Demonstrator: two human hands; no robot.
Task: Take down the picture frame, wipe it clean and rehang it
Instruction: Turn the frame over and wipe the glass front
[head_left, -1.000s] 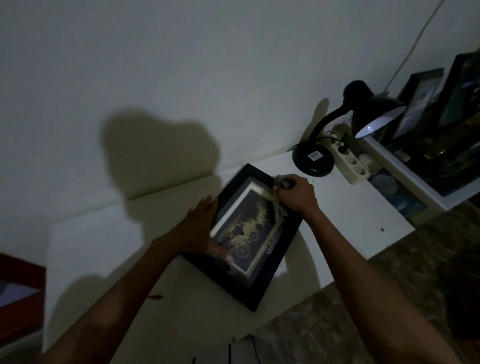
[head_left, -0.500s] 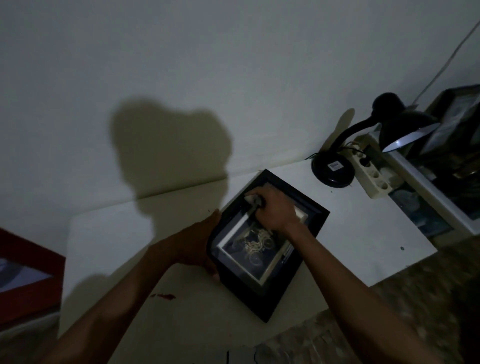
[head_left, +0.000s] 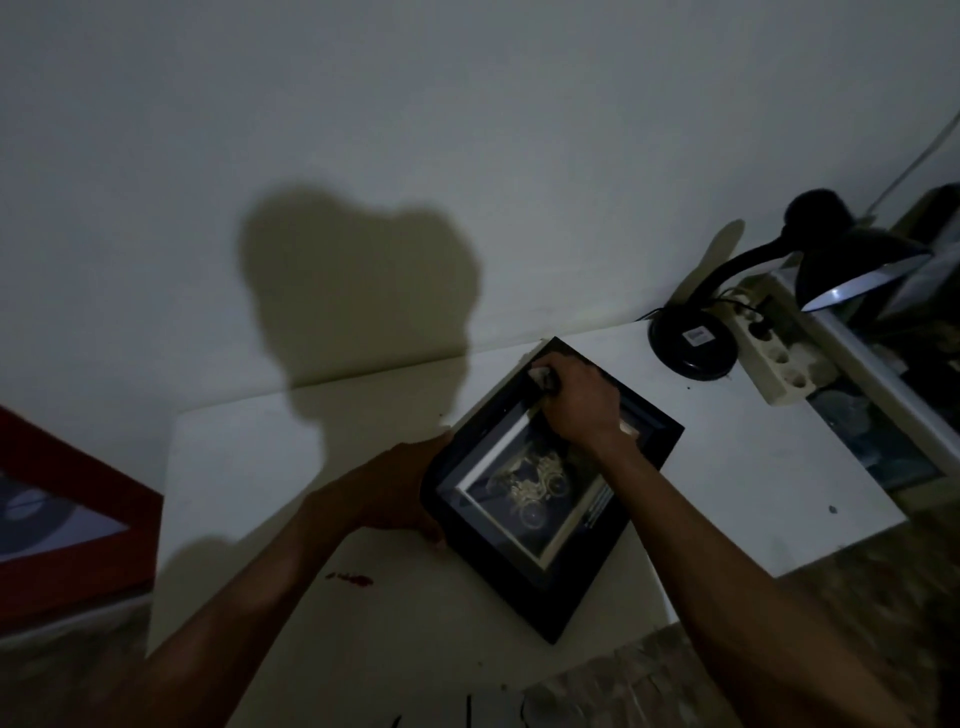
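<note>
Wiping black picture frame (head_left: 566, 587) on white counter (head_left: 249, 467).
Left hand (head_left: 400, 488) gripping frame's edge; right hand (head_left: 579, 402) clutching small cloth (head_left: 540, 375) at top corner.

A black gooseneck lamp (head_left: 810, 291) stands at the far right of the white desk (head_left: 753, 467), just beside a white power strip (head_left: 774, 358). A red box (head_left: 67, 525) (partly cropped) sits at the left edge.

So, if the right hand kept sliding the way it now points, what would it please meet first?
Probably the picture frame's raised far rim by the wall, right ahead of the right hand and its cloth; depth is unclear.
</note>
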